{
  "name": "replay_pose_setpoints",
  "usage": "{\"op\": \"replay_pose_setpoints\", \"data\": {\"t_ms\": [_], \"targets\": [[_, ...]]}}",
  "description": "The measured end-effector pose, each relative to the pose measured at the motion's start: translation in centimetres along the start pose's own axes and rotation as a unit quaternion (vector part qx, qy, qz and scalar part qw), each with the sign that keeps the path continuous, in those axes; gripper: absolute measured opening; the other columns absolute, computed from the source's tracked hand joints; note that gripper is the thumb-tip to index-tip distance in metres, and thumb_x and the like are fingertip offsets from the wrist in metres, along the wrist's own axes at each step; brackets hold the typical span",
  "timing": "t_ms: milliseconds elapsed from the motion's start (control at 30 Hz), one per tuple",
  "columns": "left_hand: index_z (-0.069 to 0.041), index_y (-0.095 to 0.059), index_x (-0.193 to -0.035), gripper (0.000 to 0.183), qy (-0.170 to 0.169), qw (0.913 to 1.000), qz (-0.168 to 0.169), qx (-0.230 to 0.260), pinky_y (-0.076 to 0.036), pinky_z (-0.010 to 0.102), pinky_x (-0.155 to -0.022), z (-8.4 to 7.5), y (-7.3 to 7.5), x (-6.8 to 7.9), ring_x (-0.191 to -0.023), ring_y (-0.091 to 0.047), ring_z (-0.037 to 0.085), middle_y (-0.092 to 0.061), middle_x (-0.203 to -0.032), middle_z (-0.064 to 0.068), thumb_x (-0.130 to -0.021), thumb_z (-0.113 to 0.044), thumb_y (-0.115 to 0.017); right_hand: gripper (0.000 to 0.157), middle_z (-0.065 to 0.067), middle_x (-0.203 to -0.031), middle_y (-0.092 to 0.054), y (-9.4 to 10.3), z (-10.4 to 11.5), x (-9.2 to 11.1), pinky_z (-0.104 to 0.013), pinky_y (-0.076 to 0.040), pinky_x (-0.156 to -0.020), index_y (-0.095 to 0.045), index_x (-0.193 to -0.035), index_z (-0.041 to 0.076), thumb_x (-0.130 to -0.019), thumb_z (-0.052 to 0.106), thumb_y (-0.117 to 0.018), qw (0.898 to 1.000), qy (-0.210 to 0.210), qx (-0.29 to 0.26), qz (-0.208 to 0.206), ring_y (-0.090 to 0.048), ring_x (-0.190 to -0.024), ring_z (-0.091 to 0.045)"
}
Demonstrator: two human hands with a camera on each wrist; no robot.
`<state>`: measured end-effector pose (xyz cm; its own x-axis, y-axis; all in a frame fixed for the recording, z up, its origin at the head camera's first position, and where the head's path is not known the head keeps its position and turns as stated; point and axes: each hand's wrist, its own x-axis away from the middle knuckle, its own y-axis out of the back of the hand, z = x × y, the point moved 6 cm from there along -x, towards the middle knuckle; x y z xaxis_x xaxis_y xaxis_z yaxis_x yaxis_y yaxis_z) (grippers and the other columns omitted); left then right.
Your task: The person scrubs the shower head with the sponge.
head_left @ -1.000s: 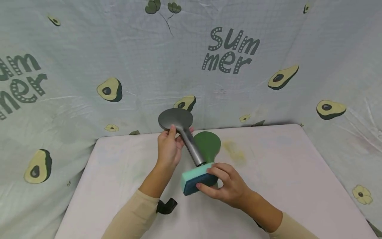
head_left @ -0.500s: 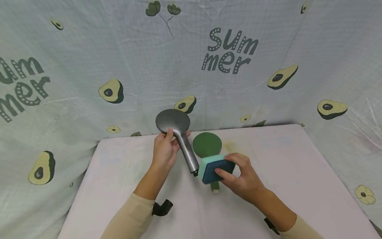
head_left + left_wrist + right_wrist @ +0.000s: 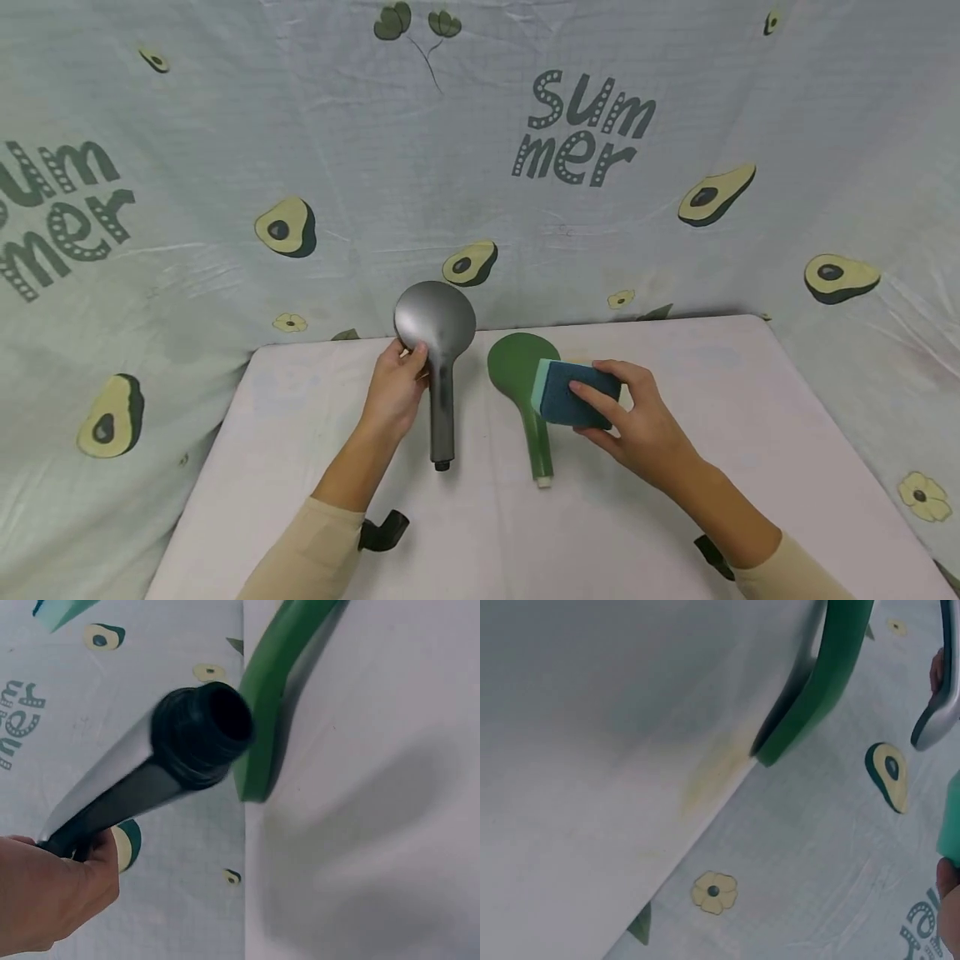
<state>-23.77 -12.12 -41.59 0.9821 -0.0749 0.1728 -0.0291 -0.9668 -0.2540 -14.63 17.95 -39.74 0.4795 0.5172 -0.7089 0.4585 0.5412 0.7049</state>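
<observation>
My left hand [image 3: 396, 386] grips a grey shower head [image 3: 435, 321] by the neck, just under its round face. The handle points down toward me, and its black threaded end [image 3: 217, 724] shows large in the left wrist view. My right hand [image 3: 648, 421] pinches a sponge [image 3: 573, 393] with a dark blue scouring side and a mint green foam side. Below the sponge, a green shower head [image 3: 522, 362] lies on the table, its handle toward me. The sponge overlaps part of its face in the head view.
A pale cloth covers the table [image 3: 480, 533], with a yellowish stain [image 3: 712, 776] near the far edge. Behind the table hangs a cloth backdrop [image 3: 360, 167] printed with avocados and lettering. Black straps [image 3: 384, 531] sit at my wrists.
The sponge has moved off the grey shower head's handle end, up and to the right. The grey shower head has swung from slanted to nearly straight, its handle end shifting left.
</observation>
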Motion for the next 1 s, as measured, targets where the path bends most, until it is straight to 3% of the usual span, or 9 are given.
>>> {"op": "replay_pose_setpoints", "data": {"t_ms": [200, 400, 567, 600, 667, 767, 833, 1000], "targets": [[0.0, -0.024, -0.16, 0.051, 0.026, 0.9986, 0.008, -0.044, -0.046, 0.042, -0.108, 1.0, 1.7, 0.3, -0.14, -0.048, 0.032, -0.044, -0.156, 0.025, -0.112, -0.007, -0.037, 0.059, -0.025, -0.143, -0.05, -0.3, -2.5, 1.2, -0.049, -0.056, -0.091, -0.061, -0.14, 0.013, -0.104, 0.057, -0.045, 0.996, -0.073, -0.01, 0.058, -0.049, -0.128, -0.039], [0.003, -0.027, -0.158, 0.049, 0.044, 0.9971, -0.01, -0.062, -0.055, 0.029, -0.091, 2.2, 3.9, 0.3, -0.116, -0.062, 0.016, -0.05, -0.148, 0.028, -0.112, -0.006, -0.039, 0.065, -0.023, -0.143, -0.05, -0.1, -4.5, 2.4, -0.047, -0.053, -0.091, -0.061, -0.14, 0.015, -0.101, 0.064, -0.044, 0.991, -0.114, -0.013, 0.068, -0.049, -0.127, -0.038], [0.006, -0.027, -0.158, 0.05, 0.059, 0.9944, -0.029, -0.083, -0.055, 0.028, -0.088, 2.6, 5.5, 0.1, -0.107, -0.062, 0.011, -0.052, -0.143, 0.026, -0.111, -0.006, -0.041, 0.067, -0.024, -0.142, -0.051, 0.3, -6.0, 2.9, -0.052, -0.057, -0.087, -0.061, -0.139, 0.014, -0.1, 0.066, -0.044, 0.988, -0.132, -0.009, 0.075, -0.05, -0.125, -0.04], [0.006, -0.026, -0.158, 0.051, 0.063, 0.9936, -0.031, -0.089, -0.055, 0.028, -0.088, 2.7, 5.7, 0.1, -0.108, -0.061, 0.012, -0.051, -0.144, 0.027, -0.111, -0.007, -0.041, 0.066, -0.025, -0.142, -0.051, 0.4, -6.4, 3.0, -0.052, -0.057, -0.087, -0.061, -0.14, 0.014, -0.099, 0.064, -0.047, 0.988, -0.136, -0.007, 0.078, -0.05, -0.125, -0.04], [0.008, -0.026, -0.158, 0.051, 0.069, 0.9917, -0.038, -0.102, -0.055, 0.027, -0.087, 2.8, 6.3, 0.0, -0.11, -0.061, 0.014, -0.049, -0.147, 0.028, -0.111, -0.007, -0.041, 0.062, -0.025, -0.141, -0.05, 0.6, -7.1, 3.2, -0.054, -0.057, -0.087, -0.061, -0.14, 0.013, -0.095, 0.054, -0.068, 0.985, -0.149, -0.011, 0.082, -0.05, -0.125, -0.041], [0.009, -0.027, -0.157, 0.051, 0.075, 0.9882, -0.051, -0.123, -0.055, 0.024, -0.085, 2.9, 7.2, 0.1, -0.11, -0.061, 0.015, -0.047, -0.149, 0.031, -0.111, -0.009, -0.042, 0.07, -0.026, -0.141, -0.049, 0.7, -8.2, 3.5, -0.055, -0.058, -0.088, -0.06, -0.141, 0.012, -0.08, 0.029, -0.091, 0.981, -0.173, -0.014, 0.087, -0.05, -0.125, -0.042], [0.011, -0.029, -0.156, 0.051, 0.079, 0.986, -0.059, -0.135, -0.055, 0.023, -0.083, 3.0, 7.8, 0.1, -0.108, -0.061, 0.015, -0.047, -0.148, 0.031, -0.111, -0.009, -0.042, 0.078, -0.027, -0.14, -0.049, 0.8, -8.8, 3.7, -0.056, -0.058, -0.087, -0.06, -0.14, 0.011, -0.071, 0.014, -0.095, 0.978, -0.188, -0.016, 0.088, -0.05, -0.124, -0.043], [0.014, -0.029, -0.154, 0.051, 0.09, 0.9828, -0.067, -0.146, -0.055, 0.022, -0.079, 3.7, 9.2, 0.1, -0.099, -0.062, 0.01, -0.05, -0.144, 0.03, -0.111, -0.009, -0.044, 0.075, -0.03, -0.137, -0.049, 1.1, -10.2, 4.1, -0.057, -0.057, -0.083, -0.06, -0.138, 0.008, -0.071, 0.009, -0.094, 0.974, -0.21, -0.018, 0.085, -0.05, -0.12, -0.046]]}}
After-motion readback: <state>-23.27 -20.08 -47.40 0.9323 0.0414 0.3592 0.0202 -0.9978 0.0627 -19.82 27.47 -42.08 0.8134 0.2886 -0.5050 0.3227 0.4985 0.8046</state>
